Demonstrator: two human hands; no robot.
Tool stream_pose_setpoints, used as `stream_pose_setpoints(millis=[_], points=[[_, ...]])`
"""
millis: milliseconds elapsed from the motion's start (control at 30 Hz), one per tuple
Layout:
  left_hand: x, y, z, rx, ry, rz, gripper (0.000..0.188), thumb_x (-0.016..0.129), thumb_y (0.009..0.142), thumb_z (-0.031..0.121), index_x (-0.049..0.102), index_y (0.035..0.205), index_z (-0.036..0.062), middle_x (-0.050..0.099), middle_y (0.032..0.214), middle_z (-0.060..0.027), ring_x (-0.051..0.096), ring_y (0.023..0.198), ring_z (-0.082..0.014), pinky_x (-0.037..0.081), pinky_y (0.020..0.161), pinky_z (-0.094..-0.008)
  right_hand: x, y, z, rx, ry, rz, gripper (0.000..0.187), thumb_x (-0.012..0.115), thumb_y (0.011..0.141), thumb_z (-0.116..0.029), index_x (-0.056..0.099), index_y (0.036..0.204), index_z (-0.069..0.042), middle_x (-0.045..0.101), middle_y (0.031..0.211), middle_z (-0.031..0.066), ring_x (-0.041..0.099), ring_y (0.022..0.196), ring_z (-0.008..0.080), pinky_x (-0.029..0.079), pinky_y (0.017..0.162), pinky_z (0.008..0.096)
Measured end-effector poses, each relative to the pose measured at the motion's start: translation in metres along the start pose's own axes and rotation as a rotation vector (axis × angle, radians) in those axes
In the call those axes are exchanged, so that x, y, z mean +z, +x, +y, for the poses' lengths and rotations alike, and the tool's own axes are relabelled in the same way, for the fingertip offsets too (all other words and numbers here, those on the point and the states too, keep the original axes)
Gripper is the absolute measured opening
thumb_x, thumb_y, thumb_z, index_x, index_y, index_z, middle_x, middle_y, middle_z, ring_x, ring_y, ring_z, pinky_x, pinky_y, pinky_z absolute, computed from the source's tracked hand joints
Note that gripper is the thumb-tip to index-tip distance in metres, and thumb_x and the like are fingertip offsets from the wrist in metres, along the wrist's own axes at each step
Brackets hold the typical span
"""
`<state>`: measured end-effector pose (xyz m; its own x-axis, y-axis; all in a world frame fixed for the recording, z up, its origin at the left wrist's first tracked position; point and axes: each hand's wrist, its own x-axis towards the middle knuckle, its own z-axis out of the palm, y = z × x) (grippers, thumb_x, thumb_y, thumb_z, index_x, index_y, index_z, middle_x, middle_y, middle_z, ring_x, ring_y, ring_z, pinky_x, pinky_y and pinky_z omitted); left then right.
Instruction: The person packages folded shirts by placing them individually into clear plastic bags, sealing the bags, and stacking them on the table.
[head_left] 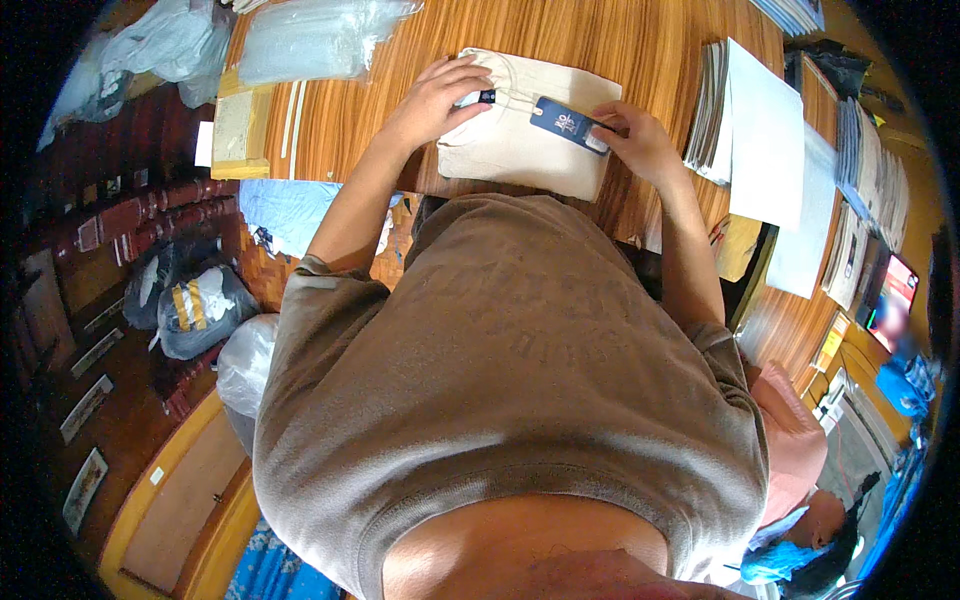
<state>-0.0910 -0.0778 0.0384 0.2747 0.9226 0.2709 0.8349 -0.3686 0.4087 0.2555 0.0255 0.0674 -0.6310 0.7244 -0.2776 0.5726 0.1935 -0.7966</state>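
A folded cream garment (540, 176) lies on the wooden table in front of me, its round neckline towards the upper left. My left hand (436, 104) rests on its left side, fingers stretched out and apart from the thumb, beside a small black neck label (487, 97). At the garment's right side, my right hand (640, 143) pinches the end of a dark blue hang tag (566, 124) with white print. A thin cord runs from the tag towards the neckline.
Clear plastic bags (315, 40) lie at the table's far left. To the right stand a stack of folded garments (708, 110) and white sheets (762, 130). A lit phone (893, 302) sits farther right. Filled plastic bags (205, 312) are on the floor at left; another person (790, 440) is behind right.
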Motion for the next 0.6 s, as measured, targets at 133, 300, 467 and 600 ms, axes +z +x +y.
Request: stream_pose_setpoints(millis=[133, 300, 467, 600], points=[[-0.003, -0.001, -0.003, 0.007, -0.002, -0.003, 0.037, 0.078, 0.091, 0.03, 0.073, 0.122, 0.0106, 0.064, 0.14, -0.0088, 0.051, 0.141, -0.0324, 0.039, 0.118, -0.0484, -0.001, -0.001, -0.007, -0.043, -0.228, 0.097, 0.037, 0.073, 0.095, -0.023, 0.068, 0.124, -0.001, 0.075, 0.106, 0.0195, 0.072, 0.104, 0.0336, 0.056, 0.09, 0.0425], [-0.011, 0.004, -0.011, -0.022, -0.051, 0.076, 0.048, 0.073, 0.095, 0.036, 0.067, 0.136, 0.0131, 0.056, 0.15, -0.0115, 0.047, 0.144, -0.0355, 0.039, 0.118, -0.0491, 0.023, -0.028, -0.04, 0.154, -0.507, 0.412, 0.066, 0.079, 0.087, -0.041, 0.058, 0.135, -0.001, 0.072, 0.116, 0.023, 0.071, 0.107, 0.0396, 0.056, 0.093, 0.0477], [-0.005, -0.008, -0.026, -0.075, 0.094, -0.081, 0.053, 0.064, 0.098, 0.05, 0.065, 0.138, 0.0154, 0.056, 0.15, -0.0122, 0.048, 0.14, -0.0373, 0.04, 0.117, -0.0483, 0.038, -0.029, 0.028, 0.341, -0.108, 0.192, 0.091, 0.09, 0.076, -0.043, 0.048, 0.142, 0.004, 0.071, 0.114, 0.0239, 0.071, 0.103, 0.0361, 0.057, 0.089, 0.0462], [-0.005, -0.022, 0.001, -0.27, 0.077, -0.139, 0.052, 0.064, 0.098, 0.049, 0.066, 0.134, 0.0116, 0.057, 0.146, -0.0161, 0.052, 0.135, -0.0393, 0.044, 0.112, -0.0473, 0.023, 0.002, 0.029, 0.104, 0.065, 0.5, 0.074, 0.087, 0.083, -0.03, 0.051, 0.137, 0.006, 0.071, 0.107, 0.0215, 0.071, 0.095, 0.0283, 0.057, 0.082, 0.0387]])
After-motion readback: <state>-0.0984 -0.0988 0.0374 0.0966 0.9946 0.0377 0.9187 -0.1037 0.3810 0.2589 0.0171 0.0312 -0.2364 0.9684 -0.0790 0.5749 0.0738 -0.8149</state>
